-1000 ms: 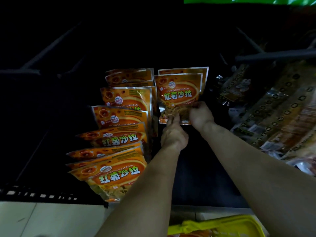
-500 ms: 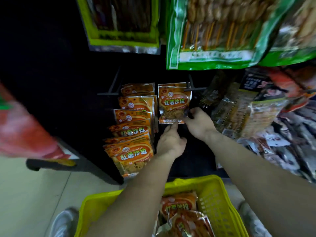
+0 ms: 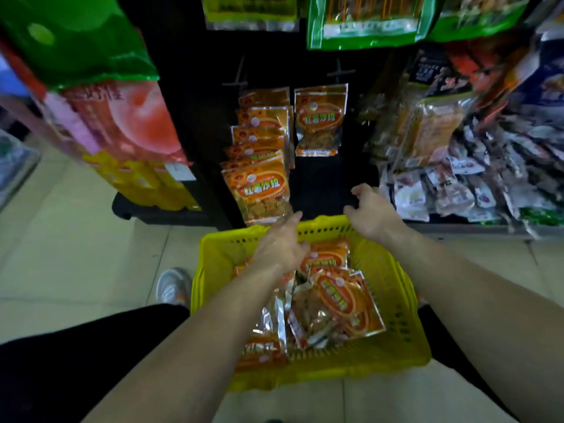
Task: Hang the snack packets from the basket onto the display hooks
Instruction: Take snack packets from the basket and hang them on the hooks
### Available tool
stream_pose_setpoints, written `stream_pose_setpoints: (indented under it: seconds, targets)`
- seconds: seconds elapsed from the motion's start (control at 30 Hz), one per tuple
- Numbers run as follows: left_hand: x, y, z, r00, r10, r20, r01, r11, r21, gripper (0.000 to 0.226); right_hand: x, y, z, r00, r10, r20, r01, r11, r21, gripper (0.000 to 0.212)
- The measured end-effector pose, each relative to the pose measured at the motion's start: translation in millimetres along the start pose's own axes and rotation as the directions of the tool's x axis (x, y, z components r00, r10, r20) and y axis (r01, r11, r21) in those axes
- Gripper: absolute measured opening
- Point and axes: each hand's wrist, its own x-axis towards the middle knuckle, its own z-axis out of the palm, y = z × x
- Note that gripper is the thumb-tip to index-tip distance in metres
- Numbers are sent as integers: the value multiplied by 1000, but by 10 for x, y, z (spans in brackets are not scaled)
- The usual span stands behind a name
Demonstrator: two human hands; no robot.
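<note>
The left hand (image 3: 280, 244) reaches over the yellow basket (image 3: 396, 288), fingers nearly straight, grip empty. The right hand (image 3: 370, 213) hovers above the basket's far rim, grip loosely curled on nothing. Snack packets (image 3: 335, 296) lie inside the basket, which sits on the tiled floor (image 3: 76, 239). Beyond it, hung packets (image 3: 320, 120) dangle from display hooks (image 3: 339, 71). Their blurred lettering seems to read 红薯沙拉.

Basket (image 3: 393, 300): yellow perforated plastic, slight sheen. Packets (image 3: 341, 297) inside basket: glossy crinkled film, silvery foil edges. Hooks (image 3: 338, 71) above basket: thin dark metal. Floor (image 3: 91, 254) beneath basket: smooth pale tile.
</note>
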Motion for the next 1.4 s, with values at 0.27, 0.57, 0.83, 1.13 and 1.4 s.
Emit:
stream_pose_setpoints:
  seconds: [0.27,0.57,0.83,1.13,1.4]
  targets:
    - [-290,-600,690,974,-93,205,53,979,196,67,-385,521,869,972,50,229,-6,982,-188,52]
    - [107,-1045,1279,945,-157,288,76,959,273,68,-102,1024,1498,901,239,361,-150,954,-259,64]
    - [439,-1085,1645,942,-52,330,12,993,121,57,-73,1200,1799,926,192,326,-129,970,-206,42]
    - [445,-1015,1594,954,-115,278,178,961,-213,51,59,1027,1492,917,-11,399,17,1000,-13,27]
    - [383,-1291,1370,957,-222,186,255,951,-174,17,133,1126,1508,955,153,253,-152,988,-20,38]
